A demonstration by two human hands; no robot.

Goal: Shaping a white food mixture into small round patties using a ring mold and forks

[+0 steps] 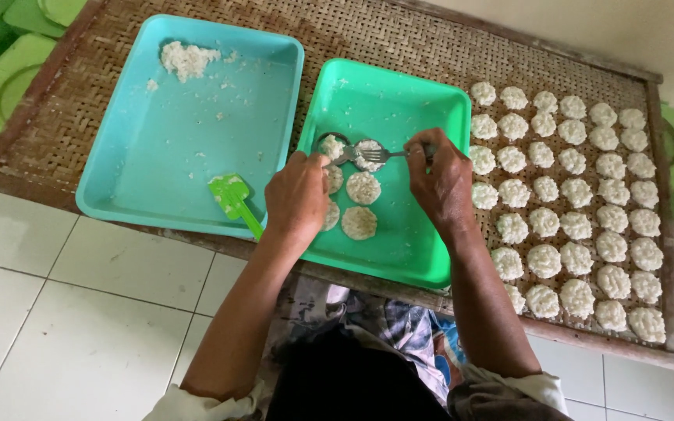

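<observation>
My right hand (440, 179) grips a metal fork (380, 154) whose tines press white rice into a small round metal mould (367, 154) on the green tray (431, 257). A second round mould (331, 145) with rice sits just left of it. My left hand (296, 196) rests on the tray, fingers curled by the left mould and over flat round rice cakes. Two more round rice cakes (362, 187) lie between my hands.
A blue tray (157, 156) on the left holds a lump of loose rice (186, 58) and a green spatula (232, 199). Several rows of round rice cakes (571, 195) cover the woven bamboo mat (399, 39) on the right. White tiled floor lies below.
</observation>
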